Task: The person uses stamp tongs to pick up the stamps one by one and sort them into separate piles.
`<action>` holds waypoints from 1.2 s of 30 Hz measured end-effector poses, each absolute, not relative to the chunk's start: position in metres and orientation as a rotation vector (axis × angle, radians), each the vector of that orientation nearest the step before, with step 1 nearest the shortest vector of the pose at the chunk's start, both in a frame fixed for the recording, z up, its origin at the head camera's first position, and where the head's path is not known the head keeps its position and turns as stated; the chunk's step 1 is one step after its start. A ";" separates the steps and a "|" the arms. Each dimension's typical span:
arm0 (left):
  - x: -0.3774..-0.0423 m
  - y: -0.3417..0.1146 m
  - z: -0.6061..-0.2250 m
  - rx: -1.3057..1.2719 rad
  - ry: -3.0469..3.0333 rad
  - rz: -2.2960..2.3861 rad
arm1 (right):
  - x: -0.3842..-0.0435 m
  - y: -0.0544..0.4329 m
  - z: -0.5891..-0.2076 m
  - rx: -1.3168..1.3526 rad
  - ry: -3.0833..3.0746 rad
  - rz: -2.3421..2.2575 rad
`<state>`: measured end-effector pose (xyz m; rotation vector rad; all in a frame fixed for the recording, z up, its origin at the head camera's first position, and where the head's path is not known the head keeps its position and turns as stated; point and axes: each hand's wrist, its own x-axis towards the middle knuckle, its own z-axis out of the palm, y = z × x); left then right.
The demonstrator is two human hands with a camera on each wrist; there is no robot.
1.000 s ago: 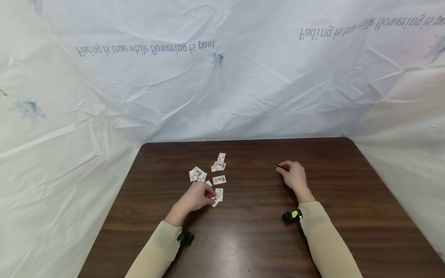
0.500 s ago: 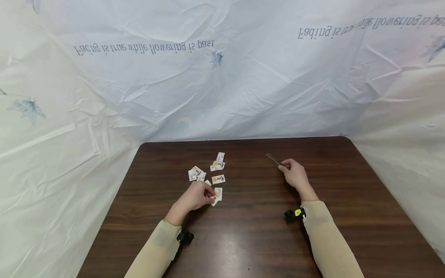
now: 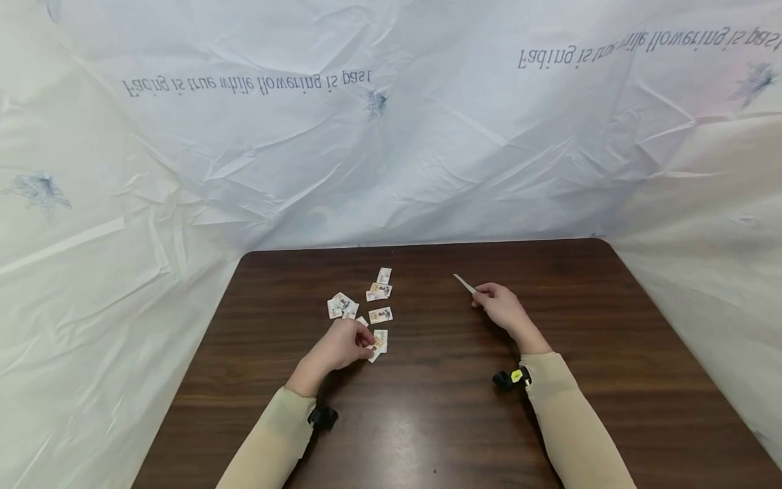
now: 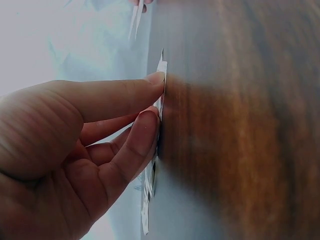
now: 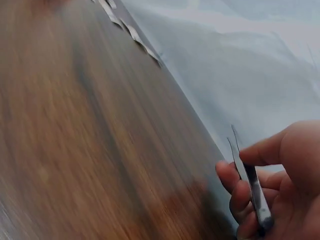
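In the head view, small printed paper pieces resembling postage stamps lie left of centre on the table. My left hand (image 3: pixel 336 345) rests at the nearest group of stamps (image 3: pixel 381 338). Seen from the left wrist, its thumb and a finger press on the stamps (image 4: pixel 161 66) at separate spots, with a gap between the tips. My right hand (image 3: pixel 504 310) holds metal tweezers (image 3: pixel 464 283) above the table, well to the right of the stamps. From the right wrist, the tweezers (image 5: pixel 254 185) sit between thumb and fingers, their two tips slightly apart with nothing between them.
More stamps lie beyond the left hand: a fanned cluster (image 3: pixel 343 305), a single stamp (image 3: pixel 380 315) and an overlapping group (image 3: pixel 379 291). The dark wooden table (image 3: pixel 427 407) ends at a white printed sheet (image 3: pixel 427 170) hanging behind it.
The right hand lifts slightly, then shifts left with the tweezers, which have turned so their side catches light. The left hand stays at the same stamps.
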<state>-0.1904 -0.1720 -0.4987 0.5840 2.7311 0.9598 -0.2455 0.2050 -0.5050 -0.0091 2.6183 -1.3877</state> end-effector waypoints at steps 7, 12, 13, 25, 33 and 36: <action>-0.188 -0.173 -0.498 0.590 2.734 0.949 | -0.238 0.175 -0.506 -0.179 2.492 -1.440; -0.188 -0.175 -0.498 0.599 2.738 0.952 | -0.221 0.144 -0.505 -0.345 2.414 -1.353; -0.188 -0.175 -0.498 0.603 2.740 0.956 | -0.217 0.139 -0.505 -0.376 2.410 -1.328; -0.189 -0.175 -0.496 0.580 2.734 0.951 | -0.195 0.107 -0.510 -0.598 2.590 -1.171; -0.188 -0.173 -0.499 0.591 2.742 0.950 | -0.191 0.103 -0.508 -0.624 2.622 -1.086; -0.189 -0.172 -0.501 0.597 2.743 0.956 | -0.190 0.103 -0.507 -0.634 2.620 -1.080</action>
